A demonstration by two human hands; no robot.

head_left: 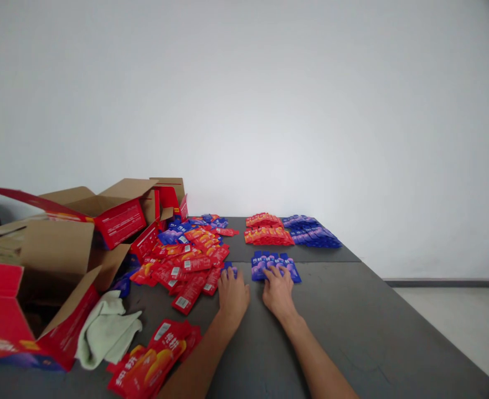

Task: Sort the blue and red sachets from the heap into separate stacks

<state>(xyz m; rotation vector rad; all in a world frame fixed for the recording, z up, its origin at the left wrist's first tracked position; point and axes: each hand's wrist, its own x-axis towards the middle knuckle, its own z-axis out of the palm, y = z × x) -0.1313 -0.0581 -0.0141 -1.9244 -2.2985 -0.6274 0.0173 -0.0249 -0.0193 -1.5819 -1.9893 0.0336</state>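
Observation:
My left hand (232, 295) is low over the dark table, its fingers curled onto a blue sachet (228, 266) that mostly hides beneath them. To its right, a row of overlapping blue sachets (257, 266) lies flat. My right hand (278, 291) rests on the near edge of that row with its fingers spread, pressing from above rather than grasping. Just left of my left hand spreads a loose heap of red sachets (192, 291), with blue sachets (175, 234) mixed in toward the back.
Behind the row stand neat stacks of red sachets (268, 237) and blue sachets (317, 235). Open cardboard boxes (119, 221) crowd the table's left side. A pale green cloth (107, 330) and more red sachets (150, 360) lie at the near left. A white wall (269, 111) rises behind.

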